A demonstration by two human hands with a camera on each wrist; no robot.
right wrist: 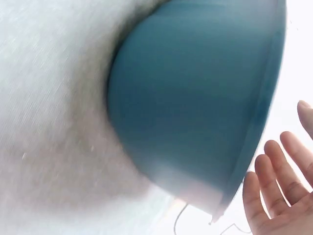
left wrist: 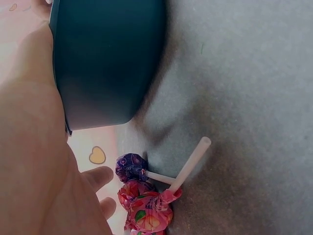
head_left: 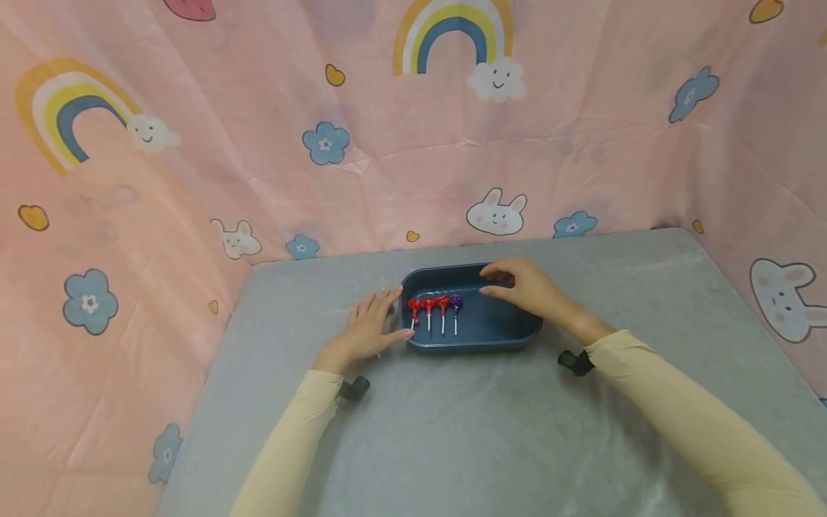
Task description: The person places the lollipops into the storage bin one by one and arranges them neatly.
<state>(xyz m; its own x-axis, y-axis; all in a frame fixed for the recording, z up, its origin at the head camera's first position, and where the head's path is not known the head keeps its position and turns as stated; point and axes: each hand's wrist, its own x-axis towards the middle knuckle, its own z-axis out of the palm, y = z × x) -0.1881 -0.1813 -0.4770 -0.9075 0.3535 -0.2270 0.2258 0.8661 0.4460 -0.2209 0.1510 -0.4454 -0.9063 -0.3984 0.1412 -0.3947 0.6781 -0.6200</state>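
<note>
Lollipops point(head_left: 429, 304) inside and outside tray point(head_left: 497, 327)

I note four in the tray; others point(left wrist: 149, 215) lie beside it, by the left hand point(head_left: 364, 332), fingers spread, gripping nothing. Right hand point(head_left: 533, 291): fingers parted, empty. Advisable: pinch sticks, match the row.

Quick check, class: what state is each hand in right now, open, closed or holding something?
Left hand: open beside the tray, holding nothing.
Right hand: open, thumb and fingers apart, holding nothing.

head: high, forward-down | 2 wrists: close, low, sideways | shared: blue tray point(head_left: 494, 322)
</note>
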